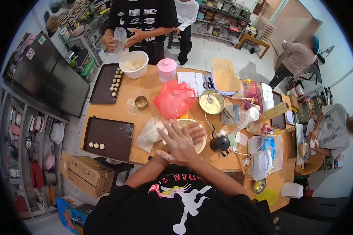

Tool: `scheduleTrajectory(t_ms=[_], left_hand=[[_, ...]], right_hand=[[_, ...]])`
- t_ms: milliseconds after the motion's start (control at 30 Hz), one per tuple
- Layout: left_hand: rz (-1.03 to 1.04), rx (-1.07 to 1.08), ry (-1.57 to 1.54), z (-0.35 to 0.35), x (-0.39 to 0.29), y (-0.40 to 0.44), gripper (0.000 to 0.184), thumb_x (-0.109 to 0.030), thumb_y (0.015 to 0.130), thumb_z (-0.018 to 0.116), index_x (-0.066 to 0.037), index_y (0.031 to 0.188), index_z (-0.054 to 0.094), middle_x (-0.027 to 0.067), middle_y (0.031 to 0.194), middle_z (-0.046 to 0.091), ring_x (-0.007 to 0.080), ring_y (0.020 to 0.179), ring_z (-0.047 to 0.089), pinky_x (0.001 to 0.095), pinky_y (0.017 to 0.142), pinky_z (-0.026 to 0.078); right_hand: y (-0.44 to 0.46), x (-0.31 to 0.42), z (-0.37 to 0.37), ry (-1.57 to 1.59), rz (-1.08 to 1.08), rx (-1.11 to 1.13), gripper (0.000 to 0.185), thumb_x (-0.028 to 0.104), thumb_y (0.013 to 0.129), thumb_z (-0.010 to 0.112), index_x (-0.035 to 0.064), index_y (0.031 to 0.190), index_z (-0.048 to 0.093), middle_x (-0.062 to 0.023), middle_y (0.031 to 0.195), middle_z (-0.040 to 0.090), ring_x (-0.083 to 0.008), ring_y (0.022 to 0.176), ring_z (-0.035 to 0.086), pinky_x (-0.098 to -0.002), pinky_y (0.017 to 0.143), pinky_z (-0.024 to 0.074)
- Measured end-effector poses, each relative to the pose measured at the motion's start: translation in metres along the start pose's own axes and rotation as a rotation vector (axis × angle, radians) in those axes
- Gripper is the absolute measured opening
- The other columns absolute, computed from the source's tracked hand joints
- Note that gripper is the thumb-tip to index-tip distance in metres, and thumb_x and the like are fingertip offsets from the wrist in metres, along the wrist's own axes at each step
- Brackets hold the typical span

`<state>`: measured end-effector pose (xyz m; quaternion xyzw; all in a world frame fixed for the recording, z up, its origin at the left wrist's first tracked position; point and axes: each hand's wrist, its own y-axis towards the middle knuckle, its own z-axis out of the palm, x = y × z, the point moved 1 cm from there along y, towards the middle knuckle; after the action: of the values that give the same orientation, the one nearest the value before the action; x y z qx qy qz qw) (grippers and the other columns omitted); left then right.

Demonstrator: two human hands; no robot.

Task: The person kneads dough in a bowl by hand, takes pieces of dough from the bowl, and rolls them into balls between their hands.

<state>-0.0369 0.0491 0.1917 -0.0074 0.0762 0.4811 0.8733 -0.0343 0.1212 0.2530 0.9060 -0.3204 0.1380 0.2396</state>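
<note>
My right hand (180, 145) lies across my left hand over a pale bowl (201, 147) at the table's near edge. Its fingers are stretched and spread, dusted with white powder. Behind it, the straight fingers of my left hand (195, 132) stick out to the right; its palm is hidden. Whether anything sits between the palms, I cannot tell. A clear plastic bag (146, 137) lies just left of the hands, and a red plastic bag (173, 100) beyond them. Three dough balls (96, 145) rest on the near dark tray (111, 135).
A far tray (102, 88) holds several dough balls. Near it are a ring cutter (141, 102) and a white bowl (134, 72). To the right stand a bowl of pale mixture (211, 102), a black kettle (220, 145) and a plastic tub (278, 156). Other people stand around the room.
</note>
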Motion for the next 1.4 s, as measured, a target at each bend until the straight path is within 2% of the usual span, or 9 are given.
scheduleTrajectory(t_ms=[133, 233, 267, 700, 900, 933, 1100, 1233, 1400], left_hand=[[0.061, -0.325, 0.099, 0.025, -0.018, -0.007, 0.089, -0.071, 0.093, 0.024, -0.003, 0.149, 0.026, 0.0213, 0.151, 0.032, 0.0376, 0.139, 0.033, 0.0484, 0.115, 0.027], [0.007, 0.213, -0.335, 0.026, 0.017, 0.002, 0.101, -0.080, 0.086, 0.026, 0.000, 0.147, 0.029, 0.0208, 0.150, 0.036, 0.0363, 0.135, 0.039, 0.0517, 0.113, 0.028], [-0.083, 0.101, 0.007, 0.004, 0.018, 0.006, 0.103, -0.081, 0.085, 0.026, 0.000, 0.148, 0.026, 0.0191, 0.149, 0.037, 0.0348, 0.135, 0.041, 0.0506, 0.114, 0.027], [-0.032, 0.172, -0.050, -0.027, 0.014, 0.010, 0.098, -0.078, 0.088, 0.025, -0.003, 0.151, 0.024, 0.0181, 0.154, 0.030, 0.0381, 0.139, 0.033, 0.0517, 0.114, 0.027], [-0.037, 0.082, -0.552, -0.008, 0.002, -0.004, 0.098, -0.079, 0.086, 0.027, -0.004, 0.150, 0.026, 0.0222, 0.150, 0.033, 0.0407, 0.137, 0.035, 0.0531, 0.115, 0.025], [0.106, -0.086, -0.074, 0.005, 0.017, 0.007, 0.091, -0.076, 0.089, 0.028, -0.007, 0.150, 0.029, 0.0201, 0.148, 0.037, 0.0391, 0.136, 0.037, 0.0541, 0.114, 0.026], [0.127, 0.089, -0.133, -0.018, -0.010, 0.017, 0.077, -0.063, 0.096, 0.031, -0.001, 0.143, 0.038, 0.0244, 0.146, 0.040, 0.0361, 0.135, 0.041, 0.0524, 0.109, 0.036], [0.085, -0.222, 0.011, 0.002, -0.020, 0.006, 0.062, -0.053, 0.099, 0.039, -0.006, 0.138, 0.047, 0.0161, 0.139, 0.050, 0.0327, 0.132, 0.045, 0.0486, 0.108, 0.039], [0.184, -0.149, 0.091, -0.017, 0.005, 0.017, 0.065, -0.057, 0.095, 0.044, -0.018, 0.146, 0.035, 0.0068, 0.144, 0.046, 0.0282, 0.131, 0.045, 0.0471, 0.107, 0.038]], right_hand=[[0.004, -0.032, -0.033, -0.201, 0.103, 0.060, 0.076, 0.049, 0.079, 0.064, 0.0089, 0.141, 0.046, -0.0219, 0.147, 0.039, -0.0391, 0.139, 0.033, -0.0588, 0.109, 0.0248], [0.007, -0.034, -0.023, -0.083, 0.064, -0.024, 0.079, 0.053, 0.079, 0.063, 0.0056, 0.140, 0.046, -0.0221, 0.145, 0.041, -0.0389, 0.138, 0.034, -0.0575, 0.110, 0.0250], [0.010, -0.020, -0.012, 0.009, 0.015, 0.021, 0.079, 0.054, 0.080, 0.062, 0.0051, 0.140, 0.046, -0.0221, 0.145, 0.041, -0.0388, 0.138, 0.035, -0.0571, 0.110, 0.0251], [-0.002, -0.008, -0.001, 0.002, -0.040, 0.105, 0.076, 0.057, 0.085, 0.055, 0.0116, 0.144, 0.042, -0.0208, 0.149, 0.036, -0.0402, 0.141, 0.029, -0.0629, 0.111, 0.0175], [-0.003, -0.039, -0.016, -0.208, 0.062, 0.150, 0.077, 0.057, 0.086, 0.052, 0.0121, 0.147, 0.038, -0.0200, 0.153, 0.031, -0.0396, 0.144, 0.022, -0.0645, 0.111, 0.0134], [0.002, -0.033, -0.009, -0.151, 0.047, 0.144, 0.074, 0.056, 0.087, 0.052, 0.0122, 0.146, 0.039, -0.0202, 0.153, 0.029, -0.0395, 0.144, 0.023, -0.0637, 0.111, 0.0153], [0.007, -0.039, -0.020, 0.750, 0.131, -0.231, 0.065, 0.044, 0.092, 0.049, 0.0074, 0.146, 0.040, -0.0173, 0.157, 0.022, -0.0388, 0.145, 0.020, -0.0528, 0.115, 0.0217], [0.019, -0.074, -0.062, 0.100, 0.113, -0.210, 0.058, 0.027, 0.094, 0.044, 0.0069, 0.147, 0.037, -0.0188, 0.159, 0.017, -0.0451, 0.145, 0.011, -0.0549, 0.116, 0.0132], [0.015, -0.056, 0.001, 0.202, 0.173, -0.061, 0.062, 0.026, 0.091, 0.047, 0.0123, 0.150, 0.032, -0.0201, 0.158, 0.017, -0.0480, 0.145, 0.007, -0.0660, 0.111, 0.0079]])
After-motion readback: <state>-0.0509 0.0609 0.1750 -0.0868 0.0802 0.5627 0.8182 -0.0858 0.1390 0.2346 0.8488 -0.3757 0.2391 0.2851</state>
